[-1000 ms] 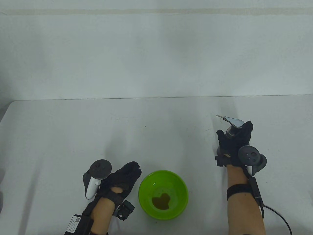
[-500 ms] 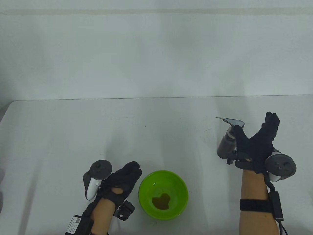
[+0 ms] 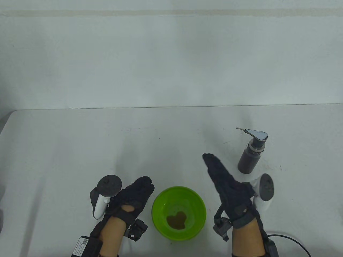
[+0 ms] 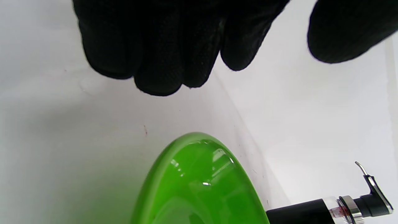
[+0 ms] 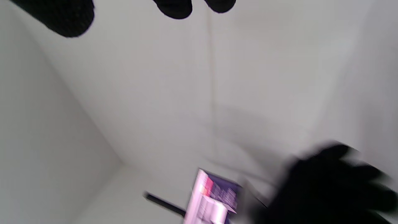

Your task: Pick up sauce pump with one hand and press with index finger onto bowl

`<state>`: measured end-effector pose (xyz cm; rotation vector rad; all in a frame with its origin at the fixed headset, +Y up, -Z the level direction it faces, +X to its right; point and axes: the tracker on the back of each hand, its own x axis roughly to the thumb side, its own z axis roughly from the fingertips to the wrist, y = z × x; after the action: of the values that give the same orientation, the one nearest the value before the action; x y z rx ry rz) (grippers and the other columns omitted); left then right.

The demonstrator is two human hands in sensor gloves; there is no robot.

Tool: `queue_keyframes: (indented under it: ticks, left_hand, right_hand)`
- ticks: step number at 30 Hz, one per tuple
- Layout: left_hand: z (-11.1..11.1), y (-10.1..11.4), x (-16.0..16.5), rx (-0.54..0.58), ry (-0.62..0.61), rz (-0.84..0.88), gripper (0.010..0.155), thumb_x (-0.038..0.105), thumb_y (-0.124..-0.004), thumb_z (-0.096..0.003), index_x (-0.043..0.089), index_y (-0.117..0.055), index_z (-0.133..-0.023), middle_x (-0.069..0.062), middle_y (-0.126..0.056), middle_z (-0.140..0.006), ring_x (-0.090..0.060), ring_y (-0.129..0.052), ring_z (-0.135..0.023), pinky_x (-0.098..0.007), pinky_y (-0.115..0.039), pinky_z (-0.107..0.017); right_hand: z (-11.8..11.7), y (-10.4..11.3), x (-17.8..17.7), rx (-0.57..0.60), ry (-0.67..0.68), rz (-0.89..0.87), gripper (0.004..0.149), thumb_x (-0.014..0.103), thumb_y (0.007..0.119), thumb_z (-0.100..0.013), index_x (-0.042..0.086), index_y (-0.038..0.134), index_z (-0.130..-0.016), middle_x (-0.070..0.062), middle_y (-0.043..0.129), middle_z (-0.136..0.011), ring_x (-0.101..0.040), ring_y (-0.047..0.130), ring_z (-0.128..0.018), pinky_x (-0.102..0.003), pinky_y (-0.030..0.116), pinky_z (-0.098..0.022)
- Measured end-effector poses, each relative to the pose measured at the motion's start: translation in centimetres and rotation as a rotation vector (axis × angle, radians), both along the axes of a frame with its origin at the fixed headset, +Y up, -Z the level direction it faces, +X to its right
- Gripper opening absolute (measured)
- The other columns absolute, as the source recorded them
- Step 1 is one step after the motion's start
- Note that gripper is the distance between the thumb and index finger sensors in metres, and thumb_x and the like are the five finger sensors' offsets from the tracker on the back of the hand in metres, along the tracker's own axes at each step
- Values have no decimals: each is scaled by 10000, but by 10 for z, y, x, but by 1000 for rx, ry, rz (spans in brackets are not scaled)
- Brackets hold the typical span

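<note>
The sauce pump (image 3: 250, 158), a dark bottle with a silver pump head (image 3: 257, 133), stands upright on the table at the right, its spout pointing left. Nothing touches it. The green bowl (image 3: 153, 211) sits near the front edge with a brown puddle of sauce (image 3: 176, 219) in it. My right hand (image 3: 221, 175) lies open and empty, fingers stretched toward the upper left, between the bowl and the bottle. My left hand (image 3: 139, 191) is open and empty just left of the bowl. The left wrist view shows its fingers (image 4: 155, 46), the bowl (image 4: 161, 161) and the bottle (image 4: 304, 210).
The white table (image 3: 80, 139) ends at a far edge against a white wall. A cable (image 3: 289, 238) trails from my right wrist at the front right. The right wrist view is blurred: fingertips (image 5: 174, 7) at the top, a dark glove shape (image 5: 326, 183) at the lower right.
My right hand let go of the sauce pump, opened, and moved left and toward the front, ending beside the bowl. The bottle stays standing. My left hand has not moved.
</note>
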<state>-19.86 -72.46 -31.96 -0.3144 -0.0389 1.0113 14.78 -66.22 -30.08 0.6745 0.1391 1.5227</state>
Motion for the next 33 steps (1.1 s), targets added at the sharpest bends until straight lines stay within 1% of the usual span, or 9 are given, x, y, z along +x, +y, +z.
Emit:
queue_keyframes:
  ticks: [4,7,12,17,21,25,28,32,33]
  left_hand:
    - [-1,-2,-1,-12,1,5,722,647,-757,-460,242,-652,-1049,-101,-765,-1002,-397,-902,-806,-522,-796,-570]
    - [-1,0,1,-4,-7,-1,723,647,-757,-459,242,-651,-1049,-101,-764,-1002,-397,-903,-806,-521,-797,-570]
    - [1,3,3,17,-15,-2,723,646,-757,-460,242,-650,-1049,-99,-762,-1004,-394,-901,-809,-521,-795,-574]
    - [1,1,6,39,-23,-3,726,645,-755,-459,247,-631,-1054,-96,-751,-1007,-388,-896,-815,-517,-795,-576]
    - [4,7,4,120,25,19,771,651,-750,-457,258,-526,-1082,-97,-663,-1052,-398,-832,-869,-528,-754,-613]
    - [7,13,2,174,50,42,786,667,-730,-457,278,-484,-1094,-91,-548,-1107,-465,-603,-1004,-588,-596,-703]
    - [7,12,3,202,7,105,821,694,-701,-452,297,-414,-1112,-90,-432,-1151,-490,-428,-1061,-608,-478,-743]
    - [6,18,15,289,-258,163,915,746,-649,-459,334,-181,-1129,-57,-100,-1191,-437,-71,-1093,-604,-240,-764]
    - [7,20,17,317,-280,175,924,751,-648,-454,334,-172,-1127,-49,-89,-1193,-414,-35,-1090,-597,-211,-759]
  right_hand:
    - [-4,-18,-25,-130,157,128,840,739,606,-540,206,269,-1094,-152,174,-1166,-455,125,-1056,-613,187,-702]
    - [-14,-21,-27,-75,124,147,797,698,593,-553,205,274,-1092,-124,179,-1170,-425,118,-1063,-589,176,-709]
    - [-25,-42,-29,-154,147,150,753,646,584,-565,206,272,-1091,-109,173,-1172,-407,103,-1067,-574,164,-718]
    - [-26,-51,-29,-176,133,164,754,647,582,-564,207,267,-1089,-114,176,-1170,-416,109,-1066,-575,170,-718]
    - [-23,-51,-28,-160,120,161,771,676,578,-557,214,265,-1090,-118,176,-1170,-421,112,-1064,-577,177,-718]
    - [-22,-49,-25,-146,103,149,778,687,582,-551,221,269,-1091,-114,159,-1167,-422,92,-1058,-578,172,-716]
    - [-21,-49,-24,-143,97,142,779,687,586,-551,220,274,-1090,-116,160,-1166,-425,97,-1057,-579,173,-715]
    - [-20,-48,-23,-135,87,144,767,681,591,-553,223,290,-1090,-123,174,-1168,-433,115,-1061,-582,183,-714]
    - [-20,-48,-23,-134,86,141,768,681,591,-553,221,292,-1090,-122,178,-1168,-435,122,-1061,-582,185,-715]
